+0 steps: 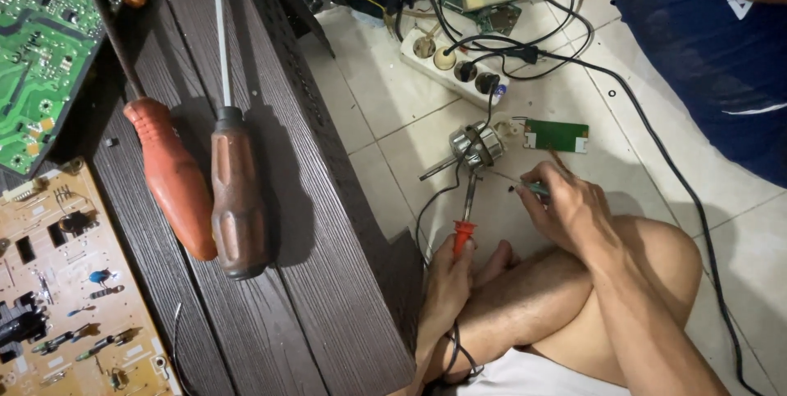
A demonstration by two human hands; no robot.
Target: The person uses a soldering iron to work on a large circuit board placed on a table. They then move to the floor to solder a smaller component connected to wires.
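The left hand [447, 281] is closed around the red handle of one soldering iron [467, 216], whose tip meets a small metal motor [476, 145] on the tiled floor. The right hand [566, 203] pinches a thin tool [531, 189] just right of it. Two brown-handled screwdrivers [205, 175] lie on the dark bench to the left, beside two circuit boards [65, 281].

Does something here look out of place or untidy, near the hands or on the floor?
Yes. A small green circuit board lies loose on the floor tiles, and black cables run tangled across them from the white power strip. Two large screwdrivers lie loose on the dark bench.
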